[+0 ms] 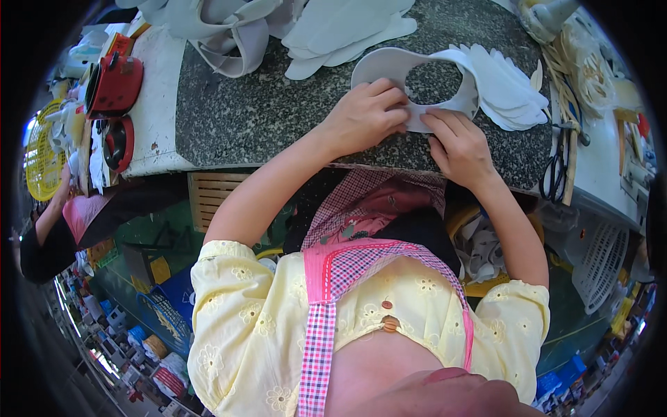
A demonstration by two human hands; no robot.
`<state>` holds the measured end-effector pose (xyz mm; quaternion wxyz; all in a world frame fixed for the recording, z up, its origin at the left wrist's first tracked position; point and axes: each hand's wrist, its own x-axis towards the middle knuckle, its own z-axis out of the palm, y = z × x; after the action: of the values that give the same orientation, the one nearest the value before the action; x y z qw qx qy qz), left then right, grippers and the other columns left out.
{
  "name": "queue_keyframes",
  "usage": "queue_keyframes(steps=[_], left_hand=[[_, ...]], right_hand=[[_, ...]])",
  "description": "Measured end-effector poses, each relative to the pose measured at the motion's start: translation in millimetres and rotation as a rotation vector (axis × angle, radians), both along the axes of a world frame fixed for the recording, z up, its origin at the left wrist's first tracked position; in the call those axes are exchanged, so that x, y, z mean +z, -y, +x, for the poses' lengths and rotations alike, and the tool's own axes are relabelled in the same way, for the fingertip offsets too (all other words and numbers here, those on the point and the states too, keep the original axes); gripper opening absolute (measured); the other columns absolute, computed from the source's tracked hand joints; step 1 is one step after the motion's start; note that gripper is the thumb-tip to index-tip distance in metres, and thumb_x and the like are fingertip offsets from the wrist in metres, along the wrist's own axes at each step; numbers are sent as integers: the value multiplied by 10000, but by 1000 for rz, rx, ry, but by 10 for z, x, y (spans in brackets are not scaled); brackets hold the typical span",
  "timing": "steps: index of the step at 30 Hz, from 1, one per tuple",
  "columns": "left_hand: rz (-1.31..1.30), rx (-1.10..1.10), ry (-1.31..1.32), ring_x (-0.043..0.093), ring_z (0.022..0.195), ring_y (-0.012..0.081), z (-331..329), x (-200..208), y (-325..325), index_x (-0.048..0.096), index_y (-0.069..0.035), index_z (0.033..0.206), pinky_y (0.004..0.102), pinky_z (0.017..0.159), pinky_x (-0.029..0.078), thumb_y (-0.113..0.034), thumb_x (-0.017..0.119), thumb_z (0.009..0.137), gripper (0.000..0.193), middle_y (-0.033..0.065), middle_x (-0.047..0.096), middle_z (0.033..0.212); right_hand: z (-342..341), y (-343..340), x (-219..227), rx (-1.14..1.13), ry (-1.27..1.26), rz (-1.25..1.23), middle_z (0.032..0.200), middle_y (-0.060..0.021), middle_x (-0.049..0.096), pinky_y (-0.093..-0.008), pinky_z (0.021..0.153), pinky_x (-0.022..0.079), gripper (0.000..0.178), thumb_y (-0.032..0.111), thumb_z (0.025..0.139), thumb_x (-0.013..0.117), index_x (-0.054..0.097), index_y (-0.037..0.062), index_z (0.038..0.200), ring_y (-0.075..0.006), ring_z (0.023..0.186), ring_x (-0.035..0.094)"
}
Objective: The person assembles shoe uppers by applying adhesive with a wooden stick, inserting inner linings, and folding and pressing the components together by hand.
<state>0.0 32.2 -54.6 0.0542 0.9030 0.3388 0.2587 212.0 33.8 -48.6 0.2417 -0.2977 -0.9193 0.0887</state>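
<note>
A pale grey-white shoe upper (385,64), curved into a loop with a wide opening, lies on the speckled dark stone worktop near its front edge. My left hand (368,119) is closed on the near left part of its rim, fingers bent and pressed together. Close beside it, my right hand (460,144) pinches the near right part, with fingers on top and the thumb tucked lower. The fingers hide the stretch of edge between them. Right of the upper, a fanned stack of white sole-shaped pieces (511,97) touches or nearly touches it.
More white sole-shaped pieces (340,31) and looped uppers (240,45) lie along the far side. At left stands a red container (114,83). Black-handled scissors (554,170) hang at the right edge. Below the worktop is a yellow basket (479,286) with scraps. Another person's arm (55,201) shows far left.
</note>
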Motion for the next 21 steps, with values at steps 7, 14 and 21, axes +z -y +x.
queue_keyframes(steps=[7,14,21], left_hand=[[193,-165,-285,502,953,195,11,154,-91,584,-35,841,308,753,448,-151,554,650,225,45,543,955],[-29,-62,-163,539,869,255,81,19,-246,508,-30,794,329,679,463,-109,565,711,128,89,545,892],[-334,-11,87,552,847,279,50,14,-334,550,-23,839,344,729,453,-99,584,741,128,77,571,921]], right_hand=[[48,100,-149,-23,26,84,1091,-110,486,-351,816,437,430,33,613,565,578,108,1036,-263,970,510],[-36,126,-124,-54,91,175,1060,-133,501,-357,845,412,463,68,569,568,585,72,1031,-260,989,490],[-41,83,-106,-48,30,109,1037,-113,515,-349,842,414,439,61,562,571,587,64,1001,-255,963,507]])
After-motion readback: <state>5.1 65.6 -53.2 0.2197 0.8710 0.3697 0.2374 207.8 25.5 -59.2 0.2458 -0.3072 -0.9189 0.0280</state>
